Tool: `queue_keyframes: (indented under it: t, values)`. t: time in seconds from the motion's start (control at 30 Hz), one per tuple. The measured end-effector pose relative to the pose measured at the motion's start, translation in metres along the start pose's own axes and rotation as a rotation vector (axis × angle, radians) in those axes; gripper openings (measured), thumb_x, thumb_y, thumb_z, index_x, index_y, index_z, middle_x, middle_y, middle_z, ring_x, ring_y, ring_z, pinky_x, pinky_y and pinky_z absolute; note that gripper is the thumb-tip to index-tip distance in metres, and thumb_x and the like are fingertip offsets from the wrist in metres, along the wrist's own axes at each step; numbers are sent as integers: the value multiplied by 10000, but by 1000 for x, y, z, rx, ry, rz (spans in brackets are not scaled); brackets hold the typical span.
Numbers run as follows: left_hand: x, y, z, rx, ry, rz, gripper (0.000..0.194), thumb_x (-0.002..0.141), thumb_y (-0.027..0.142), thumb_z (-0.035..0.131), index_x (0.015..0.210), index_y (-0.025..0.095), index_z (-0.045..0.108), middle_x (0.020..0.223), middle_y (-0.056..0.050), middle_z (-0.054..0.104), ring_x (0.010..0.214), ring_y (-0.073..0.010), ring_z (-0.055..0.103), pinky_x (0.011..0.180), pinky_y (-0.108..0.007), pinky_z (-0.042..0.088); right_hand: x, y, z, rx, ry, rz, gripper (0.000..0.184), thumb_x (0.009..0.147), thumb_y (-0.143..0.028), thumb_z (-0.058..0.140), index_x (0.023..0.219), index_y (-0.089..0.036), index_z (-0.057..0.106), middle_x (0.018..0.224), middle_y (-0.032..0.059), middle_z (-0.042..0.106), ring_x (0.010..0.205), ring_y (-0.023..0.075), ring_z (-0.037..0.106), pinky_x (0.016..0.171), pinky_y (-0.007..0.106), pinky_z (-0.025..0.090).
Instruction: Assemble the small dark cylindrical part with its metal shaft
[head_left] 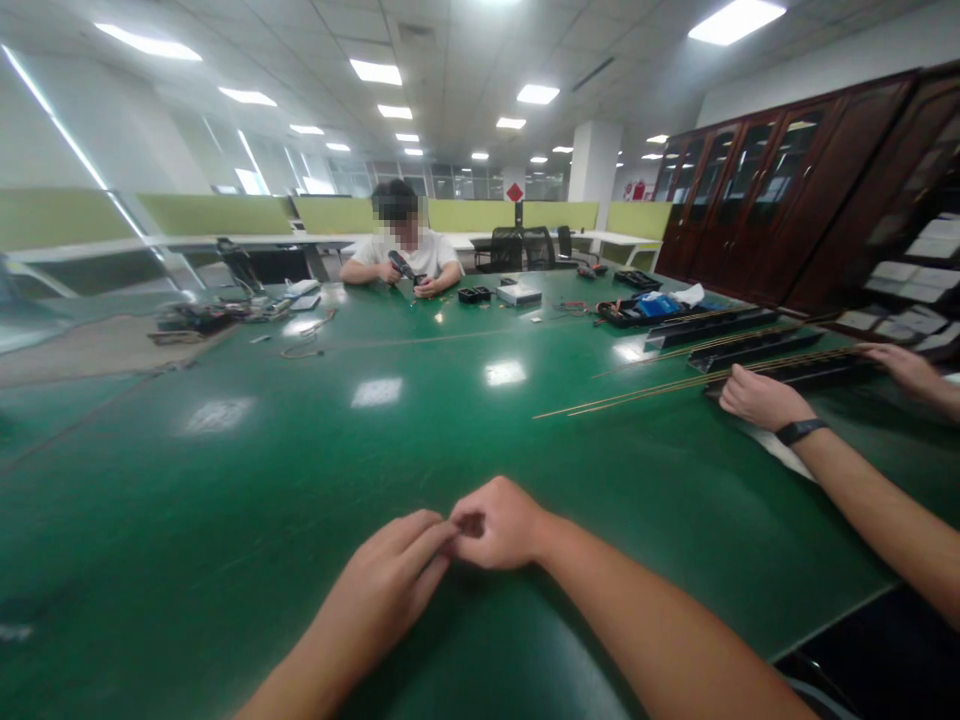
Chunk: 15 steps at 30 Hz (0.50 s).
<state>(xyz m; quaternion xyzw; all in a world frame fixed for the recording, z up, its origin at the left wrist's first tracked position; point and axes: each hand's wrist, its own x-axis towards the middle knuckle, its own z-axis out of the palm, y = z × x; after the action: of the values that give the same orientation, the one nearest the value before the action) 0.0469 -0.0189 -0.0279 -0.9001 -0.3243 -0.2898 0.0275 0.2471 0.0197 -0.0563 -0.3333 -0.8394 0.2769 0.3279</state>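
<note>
Just above the near part of the green tabletop [300,470], my left hand [394,565] and my right hand [499,525] meet at the fingertips. The left thumb and fingers are pinched together. My right hand is curled, its thumb and forefinger forming a small loop against the left fingertips. Whatever is between the fingertips, if anything, is too small or hidden to make out.
At the right, another person's hands [769,400] handle long thin brass-coloured rods [637,395] beside black channels [750,345]. Across the table a person [401,250] holds a power drill [403,266]. A tool tray [637,312], small black boxes [474,295] and cables [307,340] lie around.
</note>
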Motion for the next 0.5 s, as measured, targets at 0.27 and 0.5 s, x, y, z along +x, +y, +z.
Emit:
queue_keyframes:
  t: [0.27,0.5]
  values:
    - [-3,0,-1,35,-12,-34,156,919,275,546,1014,215,655,951,-58,704,850,-193,678,754,-260,544,0,-7,1,32,-53,28,203,810,-356,697,776,-163,750,608,-21,633,553,98,546,509,188,362]
    - [-22,-3,-14,-44,8,-144,161,898,326,567,951,261,704,910,-42,721,795,-205,681,725,-271,544,-2,-9,2,142,-133,78,345,776,-505,738,917,-193,781,670,-10,685,576,108,584,532,189,405]
